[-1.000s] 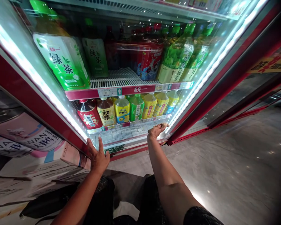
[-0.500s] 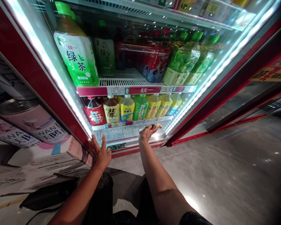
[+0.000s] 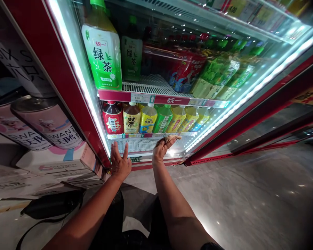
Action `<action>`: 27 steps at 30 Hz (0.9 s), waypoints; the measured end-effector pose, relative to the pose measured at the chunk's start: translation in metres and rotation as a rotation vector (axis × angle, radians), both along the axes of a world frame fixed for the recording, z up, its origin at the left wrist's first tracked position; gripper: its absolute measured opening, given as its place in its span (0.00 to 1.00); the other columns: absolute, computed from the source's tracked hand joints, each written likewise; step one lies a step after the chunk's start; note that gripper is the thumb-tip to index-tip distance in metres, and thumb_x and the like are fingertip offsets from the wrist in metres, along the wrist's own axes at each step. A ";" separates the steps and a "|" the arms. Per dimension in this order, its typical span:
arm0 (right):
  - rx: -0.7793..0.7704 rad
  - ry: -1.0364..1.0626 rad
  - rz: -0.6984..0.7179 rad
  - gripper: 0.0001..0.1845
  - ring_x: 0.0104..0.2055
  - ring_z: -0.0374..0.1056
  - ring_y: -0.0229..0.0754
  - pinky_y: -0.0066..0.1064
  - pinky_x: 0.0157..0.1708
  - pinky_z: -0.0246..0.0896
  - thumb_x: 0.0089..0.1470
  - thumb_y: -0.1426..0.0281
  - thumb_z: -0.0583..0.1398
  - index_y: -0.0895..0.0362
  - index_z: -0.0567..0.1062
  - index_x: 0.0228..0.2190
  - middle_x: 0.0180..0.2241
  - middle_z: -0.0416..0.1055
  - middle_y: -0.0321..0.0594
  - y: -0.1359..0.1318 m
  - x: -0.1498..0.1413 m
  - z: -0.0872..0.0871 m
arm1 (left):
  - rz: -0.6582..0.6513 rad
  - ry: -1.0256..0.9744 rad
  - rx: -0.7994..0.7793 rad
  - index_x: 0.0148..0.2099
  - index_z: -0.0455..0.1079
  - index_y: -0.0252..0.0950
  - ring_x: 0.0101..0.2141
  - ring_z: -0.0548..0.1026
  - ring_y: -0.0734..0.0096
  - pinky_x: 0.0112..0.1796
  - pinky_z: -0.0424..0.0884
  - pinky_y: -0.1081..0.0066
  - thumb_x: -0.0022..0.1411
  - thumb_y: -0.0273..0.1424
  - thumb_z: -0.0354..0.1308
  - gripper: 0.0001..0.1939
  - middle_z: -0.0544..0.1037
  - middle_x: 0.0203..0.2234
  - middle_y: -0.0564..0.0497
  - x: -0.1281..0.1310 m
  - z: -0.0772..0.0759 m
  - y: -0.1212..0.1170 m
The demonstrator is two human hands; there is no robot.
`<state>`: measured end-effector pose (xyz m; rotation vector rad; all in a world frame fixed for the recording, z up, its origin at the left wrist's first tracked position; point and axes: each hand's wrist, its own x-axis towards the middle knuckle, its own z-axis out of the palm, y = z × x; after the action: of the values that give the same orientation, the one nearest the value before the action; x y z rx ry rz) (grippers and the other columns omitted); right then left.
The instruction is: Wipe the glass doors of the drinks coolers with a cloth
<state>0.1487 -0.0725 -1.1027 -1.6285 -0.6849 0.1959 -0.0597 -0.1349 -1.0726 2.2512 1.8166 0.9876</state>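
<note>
An open drinks fridge with a red frame (image 3: 67,90) stands in front of me. My left hand (image 3: 120,163) lies flat, fingers spread, against the frame's lower left corner. My right hand (image 3: 161,148) reaches onto the bottom wire shelf (image 3: 138,145) and is closed on a small brownish cloth (image 3: 169,138). Just above it stands a row of bottles: a red-labelled one (image 3: 112,118), a brown tea (image 3: 131,118), a yellow lemon drink (image 3: 147,119) and green and yellow ones to the right.
Large green tea bottles (image 3: 104,52) and red packs (image 3: 185,69) fill the upper shelf. The fridge door (image 3: 263,104) hangs open to the right. Beer cartons with can pictures (image 3: 47,128) stack at left. A black bag (image 3: 52,205) lies on the grey floor.
My right hand with the cloth has slid left along the bottom shelf. My left hand has stayed on the frame corner. The view has shifted to the left.
</note>
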 end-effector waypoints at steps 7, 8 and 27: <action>-0.062 0.006 0.003 0.43 0.77 0.26 0.49 0.61 0.71 0.33 0.63 0.66 0.40 0.67 0.23 0.70 0.73 0.24 0.65 -0.003 -0.018 -0.007 | -0.062 0.117 0.034 0.71 0.61 0.43 0.73 0.32 0.39 0.68 0.41 0.35 0.62 0.22 0.56 0.36 0.42 0.75 0.38 0.015 -0.001 0.011; -0.068 0.001 0.016 0.43 0.77 0.27 0.50 0.62 0.71 0.34 0.63 0.66 0.40 0.67 0.22 0.69 0.73 0.23 0.65 -0.002 -0.022 -0.007 | -0.063 0.118 0.020 0.71 0.61 0.44 0.73 0.32 0.39 0.67 0.40 0.34 0.62 0.21 0.56 0.37 0.43 0.75 0.39 0.016 -0.003 0.012; -0.097 -0.856 0.524 0.25 0.77 0.37 0.52 0.67 0.70 0.30 0.63 0.72 0.51 0.48 0.76 0.57 0.66 0.65 0.47 -0.016 -0.016 -0.015 | -0.115 0.152 -0.005 0.72 0.60 0.49 0.74 0.31 0.41 0.67 0.37 0.34 0.61 0.19 0.57 0.39 0.40 0.76 0.43 0.009 -0.017 0.018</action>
<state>0.1331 -0.0886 -1.1182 -1.5670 -1.7789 -0.1138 -0.0507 -0.1170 -1.0893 2.4568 1.7182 0.8132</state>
